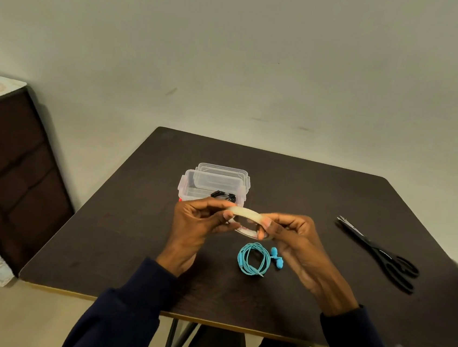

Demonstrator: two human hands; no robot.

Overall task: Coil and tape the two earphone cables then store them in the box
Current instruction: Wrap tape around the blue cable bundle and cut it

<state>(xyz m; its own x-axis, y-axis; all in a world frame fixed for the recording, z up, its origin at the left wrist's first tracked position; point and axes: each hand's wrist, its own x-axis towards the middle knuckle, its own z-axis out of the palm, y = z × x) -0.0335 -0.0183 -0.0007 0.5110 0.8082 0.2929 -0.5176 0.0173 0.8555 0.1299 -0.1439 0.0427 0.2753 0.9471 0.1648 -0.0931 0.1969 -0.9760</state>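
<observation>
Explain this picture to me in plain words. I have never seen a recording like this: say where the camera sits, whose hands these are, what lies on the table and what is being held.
There is no machine here. A person wears one wide-angle camera on the head, so you look forward and down at their own two bare hands.

The left hand and right hand together hold a roll of clear tape above a dark table.

On the table, below the tape, lies a coiled blue earphone cable with its earbuds beside it; I see no tape on it. Behind the hands stands an open clear plastic box, with a black earphone cable already inside and what looks like its lid behind it. Black scissors lie untouched to the right.
</observation>
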